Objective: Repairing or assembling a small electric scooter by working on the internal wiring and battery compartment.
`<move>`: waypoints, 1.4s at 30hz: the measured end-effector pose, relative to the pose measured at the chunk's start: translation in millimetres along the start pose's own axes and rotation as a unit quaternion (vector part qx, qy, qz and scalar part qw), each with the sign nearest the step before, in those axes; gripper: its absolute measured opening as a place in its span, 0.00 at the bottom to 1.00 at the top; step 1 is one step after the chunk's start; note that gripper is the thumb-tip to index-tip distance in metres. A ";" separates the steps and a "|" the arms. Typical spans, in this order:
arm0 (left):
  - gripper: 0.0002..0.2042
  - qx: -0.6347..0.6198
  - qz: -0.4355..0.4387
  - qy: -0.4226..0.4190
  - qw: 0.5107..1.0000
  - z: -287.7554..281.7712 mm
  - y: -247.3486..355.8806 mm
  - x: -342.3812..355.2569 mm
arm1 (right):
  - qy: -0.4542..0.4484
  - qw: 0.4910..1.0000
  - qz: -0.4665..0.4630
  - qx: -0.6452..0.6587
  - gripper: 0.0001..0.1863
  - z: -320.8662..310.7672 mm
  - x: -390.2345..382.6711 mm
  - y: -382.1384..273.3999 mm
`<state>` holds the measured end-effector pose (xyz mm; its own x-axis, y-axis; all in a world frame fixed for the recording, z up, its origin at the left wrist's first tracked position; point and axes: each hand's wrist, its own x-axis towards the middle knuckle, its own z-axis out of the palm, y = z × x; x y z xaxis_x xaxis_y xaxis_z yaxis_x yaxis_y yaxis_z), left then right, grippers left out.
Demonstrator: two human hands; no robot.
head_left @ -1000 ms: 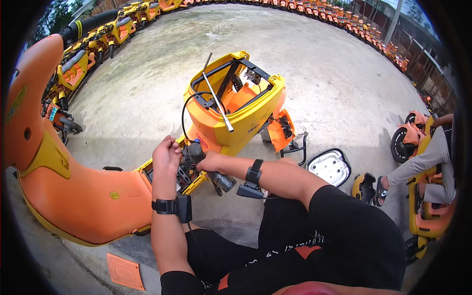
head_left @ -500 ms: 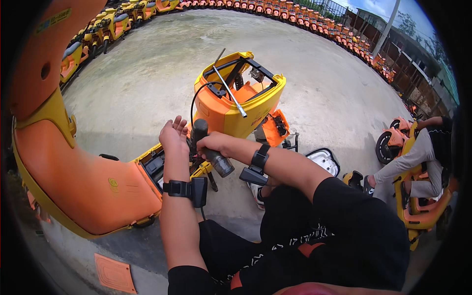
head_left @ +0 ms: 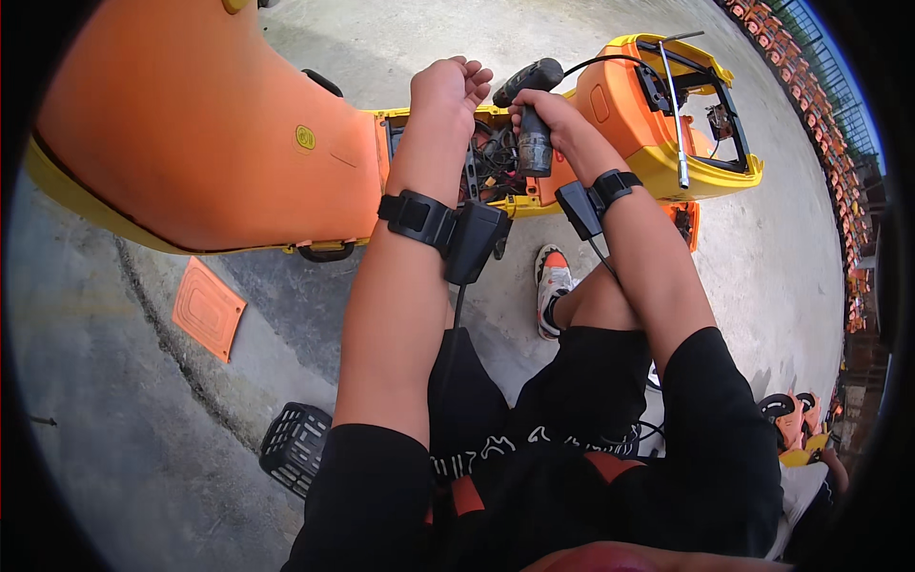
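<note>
My right hand point(head_left: 548, 112) is wrapped round the grip of a dark cordless drill point(head_left: 532, 80). The drill's thick base point(head_left: 534, 155) hangs over the open wiring bay point(head_left: 494, 157) of an orange and yellow scooter point(head_left: 315, 143). To the left of the drill is my left hand point(head_left: 450, 88), raised above the same bay with its fingers curled in; whatever they may hold is hidden. Cables and connectors fill the bay. Across the opened front cowl point(head_left: 620, 100) lies a metal T-handle socket wrench point(head_left: 681, 133), with a black cable running beside it.
An orange panel point(head_left: 208, 308) lies on the concrete at the left. Close to my left sleeve is a black plastic basket point(head_left: 295, 446). Rows of orange scooters point(head_left: 805, 105) line the far right, and another person point(head_left: 810, 496) is partly visible at lower right.
My view has swung down and left, so the scooter sits higher and farther right. The left hand's fingers have curled in from a more open pose. The drill stays in my right hand.
</note>
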<state>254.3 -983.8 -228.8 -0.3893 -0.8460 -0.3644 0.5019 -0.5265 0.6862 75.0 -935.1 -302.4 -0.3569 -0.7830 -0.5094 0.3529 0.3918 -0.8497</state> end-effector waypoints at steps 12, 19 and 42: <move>0.09 0.024 0.058 0.048 0.997 -0.8 -2.2 17.1 | 0.008 0.999 0.015 -0.051 0.09 -1.4 46.8 19.4; 0.09 0.034 0.074 0.061 0.995 -4.2 -6.3 26.4 | 0.015 0.998 0.013 -0.056 0.08 -0.8 48.3 13.8; 0.10 0.074 0.063 0.073 0.993 9.6 -4.2 2.0 | 0.038 0.995 0.028 -0.085 0.08 0.8 53.2 18.6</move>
<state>244.0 -982.5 -226.3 -0.2090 -0.9135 -0.3489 0.4173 -0.4060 0.8130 63.2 -969.8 -345.2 -0.4071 -0.7216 -0.5600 0.2249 0.5150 -0.8271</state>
